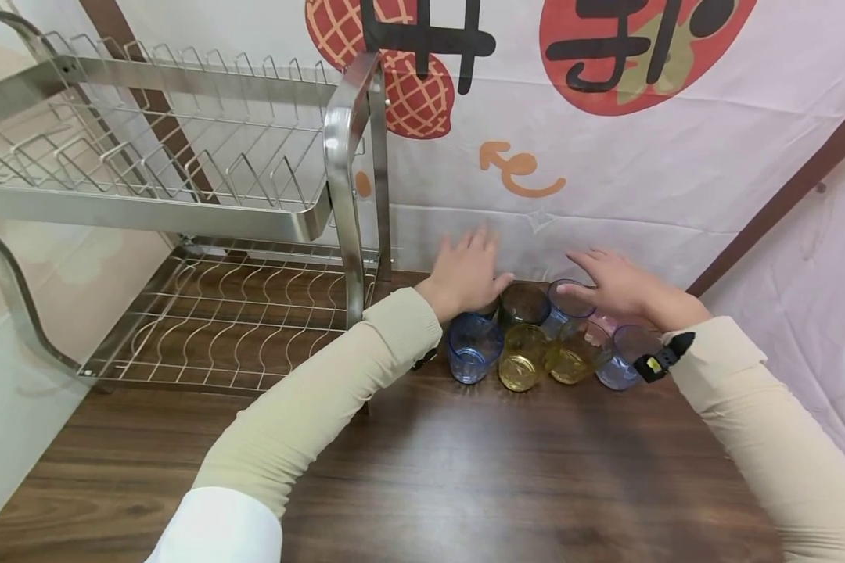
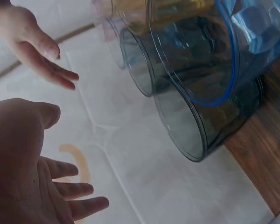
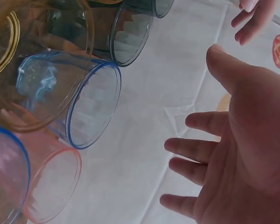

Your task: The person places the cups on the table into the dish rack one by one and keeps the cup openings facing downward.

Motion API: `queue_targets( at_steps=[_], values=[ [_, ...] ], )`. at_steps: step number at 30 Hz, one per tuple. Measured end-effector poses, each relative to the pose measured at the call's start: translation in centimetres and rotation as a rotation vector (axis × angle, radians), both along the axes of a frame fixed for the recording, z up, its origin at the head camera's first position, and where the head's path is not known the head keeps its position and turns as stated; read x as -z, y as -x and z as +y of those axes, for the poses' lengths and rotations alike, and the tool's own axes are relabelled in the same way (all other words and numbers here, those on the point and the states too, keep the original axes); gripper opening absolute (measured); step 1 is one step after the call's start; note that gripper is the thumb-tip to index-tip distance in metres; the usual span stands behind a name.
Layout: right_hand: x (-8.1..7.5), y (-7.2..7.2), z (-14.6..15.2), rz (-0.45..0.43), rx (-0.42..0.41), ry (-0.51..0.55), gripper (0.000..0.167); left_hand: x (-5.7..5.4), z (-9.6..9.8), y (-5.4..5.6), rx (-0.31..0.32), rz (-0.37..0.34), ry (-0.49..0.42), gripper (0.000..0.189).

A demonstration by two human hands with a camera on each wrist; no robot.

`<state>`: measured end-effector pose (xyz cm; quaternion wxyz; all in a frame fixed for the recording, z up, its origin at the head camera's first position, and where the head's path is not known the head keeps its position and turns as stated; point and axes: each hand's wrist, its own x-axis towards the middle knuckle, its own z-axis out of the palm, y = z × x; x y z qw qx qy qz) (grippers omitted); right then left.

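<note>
Several clear coloured drinking glasses stand upright in a tight cluster against the back wall. In front are a blue glass [image 1: 475, 356], a yellow glass [image 1: 522, 363], another yellow glass [image 1: 570, 361] and a bluish-purple glass [image 1: 616, 369]. Behind them show a dark grey glass [image 1: 524, 305], a light blue glass [image 3: 95, 105] and a pink glass [image 3: 53, 186]; a second dark glass [image 2: 189, 126] is mostly hidden under my left hand in the head view. Fingers spread, my left hand [image 1: 466, 272] hovers above the cluster's left rear, holding nothing. My right hand [image 1: 618, 288], equally empty, reaches over its right rear with fingers extended.
A two-tier metal dish rack [image 1: 345, 156] stands on the left, its wire shelves bare. White printed cloth [image 1: 451, 180] hangs behind the glasses. Brown wood-grain tabletop [image 1: 479, 485] extends toward me, and another cloth panel [image 1: 817, 313] borders it on the right.
</note>
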<state>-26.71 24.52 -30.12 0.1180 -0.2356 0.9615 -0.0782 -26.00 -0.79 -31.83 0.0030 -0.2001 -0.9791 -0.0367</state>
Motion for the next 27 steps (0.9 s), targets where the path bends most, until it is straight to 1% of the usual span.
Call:
queue_targets(
  at_steps=[6,9,12,15,18,20,23,25,27],
  values=[
    [0.0,-1.1,1.6,0.05,-0.069,0.081,0.054,-0.3,-0.3,-2.4,0.103,0.009,0.021,0.074],
    [0.2,-1.4,2.4,0.087,-0.103,0.103,0.046,-0.2,-0.4,-3.5,0.144,0.024,0.008,0.073],
    [0.5,-1.6,3.4,0.121,-0.119,0.108,0.035,0.1,-0.4,-4.3,0.181,0.038,-0.005,0.072],
    [0.8,-2.0,4.5,0.124,-0.07,0.098,0.026,0.5,-0.1,-4.9,0.212,0.049,-0.007,0.071],
    [0.9,-2.4,5.8,0.101,0.023,0.056,0.021,0.7,0.2,-5.5,0.239,0.069,-0.015,0.07],
    [0.9,-2.5,6.7,0.083,0.089,0.004,0.025,0.9,0.4,-5.8,0.252,0.085,-0.025,0.069],
    [1.2,-2.5,7.9,0.034,0.166,-0.072,0.033,1.3,0.7,-6.4,0.27,0.103,-0.045,0.069],
    [1.4,-2.4,8.6,0.008,0.202,-0.113,0.039,1.5,0.8,-6.9,0.285,0.108,-0.058,0.069],
    [1.8,-2.4,9.1,-0.024,0.225,-0.145,0.05,1.6,1.0,-7.4,0.299,0.119,-0.067,0.069]
  ],
)
